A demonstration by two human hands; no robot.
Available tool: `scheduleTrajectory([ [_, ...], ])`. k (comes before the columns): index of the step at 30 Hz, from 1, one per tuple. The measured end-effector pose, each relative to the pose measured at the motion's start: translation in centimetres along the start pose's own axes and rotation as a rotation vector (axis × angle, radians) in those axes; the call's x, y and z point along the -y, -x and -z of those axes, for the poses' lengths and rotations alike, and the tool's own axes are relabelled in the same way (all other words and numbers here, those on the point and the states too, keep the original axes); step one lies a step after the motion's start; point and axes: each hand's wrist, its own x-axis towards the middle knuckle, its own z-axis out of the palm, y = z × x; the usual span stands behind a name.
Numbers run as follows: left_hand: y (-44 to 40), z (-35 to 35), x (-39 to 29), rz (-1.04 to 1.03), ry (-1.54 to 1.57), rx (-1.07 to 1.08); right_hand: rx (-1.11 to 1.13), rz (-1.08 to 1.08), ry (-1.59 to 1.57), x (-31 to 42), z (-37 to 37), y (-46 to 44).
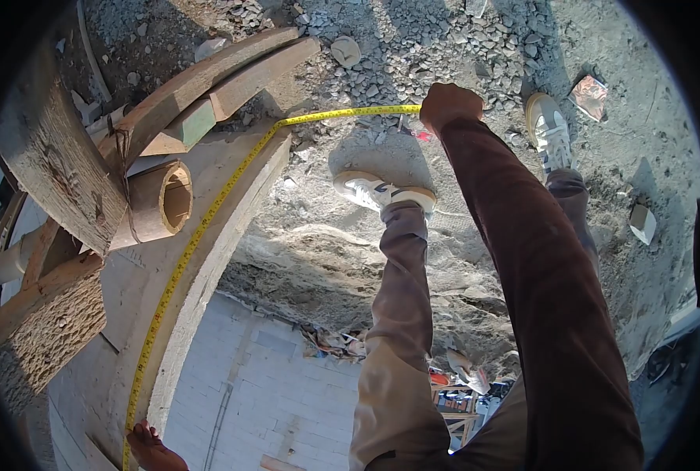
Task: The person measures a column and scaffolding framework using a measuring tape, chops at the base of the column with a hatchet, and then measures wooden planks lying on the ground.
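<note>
A yellow tape measure [203, 224] stretches along the top of a pale concrete edge [223, 218]. At the edge's far corner it bends and runs across to my right hand [450, 106]. That hand is a fist closed around this end of the tape, above gravelly ground; the tape's case is not visible. My left hand [154, 449], at the bottom of the head view, has its fingers closed on the tape beside the concrete edge. Past my left hand the tape carries on out of view.
Left of the tape are wooden planks [209, 86], a hollow round pole [155, 202] and a rough timber block [48, 330]. My sneakers [383, 192] stand on dirt and gravel [413, 55]. A block wall [264, 385] lies below the concrete edge. Broken pieces [643, 224] lie at right.
</note>
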Motion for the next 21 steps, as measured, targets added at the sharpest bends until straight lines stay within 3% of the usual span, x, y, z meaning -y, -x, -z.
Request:
scheduleTrajectory([
  [21, 0.39, -0.15, -0.29, -0.005, -0.061, -0.001, -0.02, 0.011, -0.036, -0.03, 0.51, 0.04],
])
